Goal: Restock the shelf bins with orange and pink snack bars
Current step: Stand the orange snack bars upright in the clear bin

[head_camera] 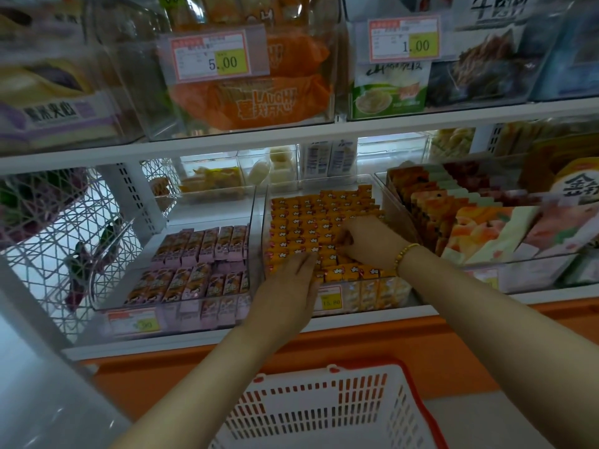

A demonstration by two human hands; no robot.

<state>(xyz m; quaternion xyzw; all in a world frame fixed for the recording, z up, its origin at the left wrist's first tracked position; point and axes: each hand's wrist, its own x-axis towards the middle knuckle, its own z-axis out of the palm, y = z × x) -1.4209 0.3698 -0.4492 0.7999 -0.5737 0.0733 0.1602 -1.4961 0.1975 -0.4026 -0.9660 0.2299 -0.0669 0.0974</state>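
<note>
head view: white shelf (194, 338) carries a row of clear plastic bins along its front edge; middle clear plastic bin (264, 222) packed with small orange-wrapped snack bars (311, 212) standing in tight rows, nearly full back to front; clear plastic bin on the left (181, 311), touching it side to side, holds pink-wrapped snack bars (201, 264) in two rows, back of that bin bare

left hand (288, 286) reaches over the front wall of the middle bin, palm down; grip spread, fingers straight and lying flat on the tops of the front orange bars near the bin's front-left corner

right hand (369, 241) is further in, right of centre of the same bin, gold bead bracelet (403, 254) on the wrist; grip curled, fingertips down among the orange bars; cannot tell whether it pinches a bar or just presses them

yellow price label (330, 299) on the front wall of the middle bin, partly behind the left hand; another yellow label (146, 324) on the front of the pink bin

white slotted plastic basket with red rim (308, 413) sits below the shelf's front edge, between the two forearms; what shows of its inside holds no bars
</note>
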